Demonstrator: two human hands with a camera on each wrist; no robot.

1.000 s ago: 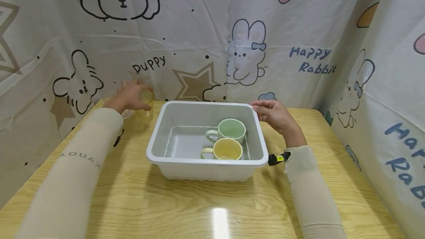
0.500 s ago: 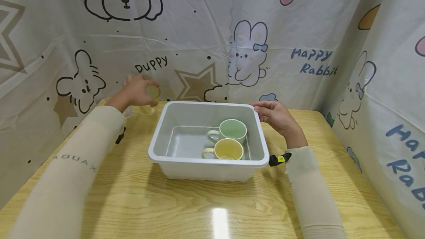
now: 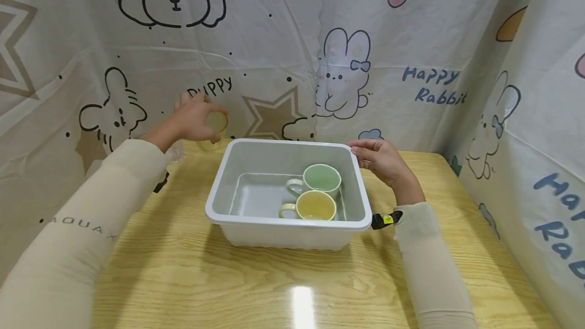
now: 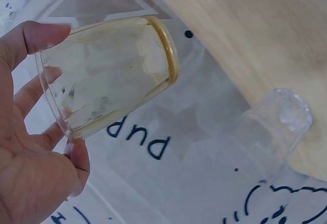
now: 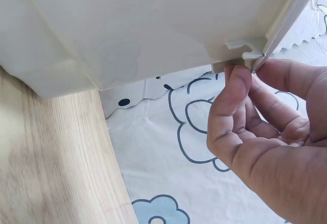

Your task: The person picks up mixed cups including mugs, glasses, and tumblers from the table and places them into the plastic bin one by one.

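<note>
Held at the far left of the table [image 3: 228, 288], near the left side of the white basin [image 3: 285, 235]: yellow-tinted cup [image 4: 112, 76], see-through, with its mouth toward the palm. Gripped at the rim by the left hand [image 3: 194, 121], thumb and fingers curved firmly around it. Stretched far forward with the left arm, hand turned inward to the right. Printed across the left sleeve [image 3: 73, 232], in thin dark capitals: something like "AOUAX". Pinched at the basin's far right corner between thumb and fingers of the right hand [image 3: 381, 164], with the forearm reaching forward from the lower right. Placed inside the basin, toward its right: green mug [image 3: 322, 179] and, just in front, yellow mug [image 3: 316, 206], both with handle to the left. Visible near the left hand: second clear cup [image 4: 278, 127]. Readable on the cloth [image 3: 274, 29] behind: "PUPPY", partly covered by the left hand, and "Happy Rabbit", repeated at right but cut off
</note>
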